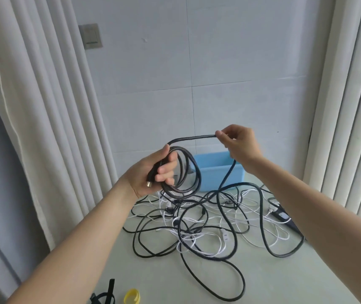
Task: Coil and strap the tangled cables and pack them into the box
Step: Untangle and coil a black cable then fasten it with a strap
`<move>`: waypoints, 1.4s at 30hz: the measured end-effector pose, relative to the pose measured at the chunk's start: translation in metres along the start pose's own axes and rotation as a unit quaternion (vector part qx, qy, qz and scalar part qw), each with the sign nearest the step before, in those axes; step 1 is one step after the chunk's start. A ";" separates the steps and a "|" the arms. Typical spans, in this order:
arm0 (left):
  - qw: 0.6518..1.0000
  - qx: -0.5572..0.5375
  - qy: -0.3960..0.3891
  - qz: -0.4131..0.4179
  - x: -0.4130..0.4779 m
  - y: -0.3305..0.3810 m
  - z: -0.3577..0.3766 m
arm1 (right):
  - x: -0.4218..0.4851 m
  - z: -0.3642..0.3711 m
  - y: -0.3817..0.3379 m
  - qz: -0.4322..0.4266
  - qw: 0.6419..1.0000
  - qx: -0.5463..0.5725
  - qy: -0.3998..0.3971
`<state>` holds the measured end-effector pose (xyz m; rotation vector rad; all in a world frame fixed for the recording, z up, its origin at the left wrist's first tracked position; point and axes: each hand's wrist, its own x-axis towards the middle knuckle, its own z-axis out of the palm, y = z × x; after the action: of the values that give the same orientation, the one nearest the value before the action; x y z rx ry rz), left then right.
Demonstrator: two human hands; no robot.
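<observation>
Curtains (pixel 43 95) flanked the tabletop (pixel 262 281); left hand (pixel 153 172) gripped the coiled black cable (pixel 193 170), right hand (pixel 238 143) pinched its free length.

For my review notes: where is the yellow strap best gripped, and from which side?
Pinch the yellow strap across the wall of its curled loop, coming straight down from above: it seems to lie as an open ring on the table.
</observation>
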<state>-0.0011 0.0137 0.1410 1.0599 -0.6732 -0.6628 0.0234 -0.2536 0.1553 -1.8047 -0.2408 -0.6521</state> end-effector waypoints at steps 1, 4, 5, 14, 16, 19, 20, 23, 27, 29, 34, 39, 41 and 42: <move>0.999 -0.034 -0.031 0.018 0.001 -0.003 0.002 | -0.003 0.004 0.006 0.015 1.000 -0.010 -0.024; 0.983 -0.144 -0.084 0.080 0.008 -0.009 0.006 | -0.021 0.023 0.025 0.068 0.989 -0.012 -0.128; 0.975 -0.179 -0.089 0.099 0.009 -0.011 0.006 | -0.028 0.028 0.031 0.091 0.983 0.008 -0.161; 0.913 -0.269 0.151 0.268 0.008 0.009 -0.020 | -0.068 0.033 0.047 0.180 0.867 -0.058 -0.460; 0.892 -0.253 0.222 0.302 0.014 0.017 -0.022 | -0.077 0.033 0.046 0.172 0.859 -0.053 -0.478; 0.890 -0.202 0.281 0.297 0.023 0.019 -0.029 | -0.081 0.033 0.047 0.119 0.875 -0.095 -0.459; 0.893 -0.173 0.299 0.290 0.025 0.017 -0.032 | -0.082 0.034 0.048 0.088 0.882 -0.131 -0.444; 0.900 -0.057 0.335 0.275 0.034 0.003 -0.039 | -0.084 0.034 0.049 0.017 0.880 -0.212 -0.424; 0.898 0.187 0.328 0.226 0.033 -0.022 -0.038 | -0.087 0.034 0.046 -0.083 0.885 -0.261 -0.377; 0.888 0.269 0.306 0.214 0.030 -0.031 -0.032 | -0.087 0.034 0.042 -0.126 0.885 -0.268 -0.359; 0.835 0.489 0.216 0.133 0.026 -0.051 -0.017 | -0.086 0.026 0.020 -0.252 0.901 -0.244 -0.256; 0.908 0.368 0.192 0.050 0.017 -0.067 0.005 | -0.076 0.017 0.015 -0.190 0.956 -0.157 -0.156; 0.928 0.318 0.185 0.051 0.014 -0.073 0.005 | -0.070 0.015 0.022 -0.136 0.974 -0.132 -0.126; 0.940 0.290 0.172 0.054 0.013 -0.076 0.004 | -0.068 0.014 0.026 -0.113 0.979 -0.125 -0.118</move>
<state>-0.0083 -0.0241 0.0737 1.6253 -0.6249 -0.1635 -0.0160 -0.2385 0.0942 -2.1189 -0.5521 -0.6471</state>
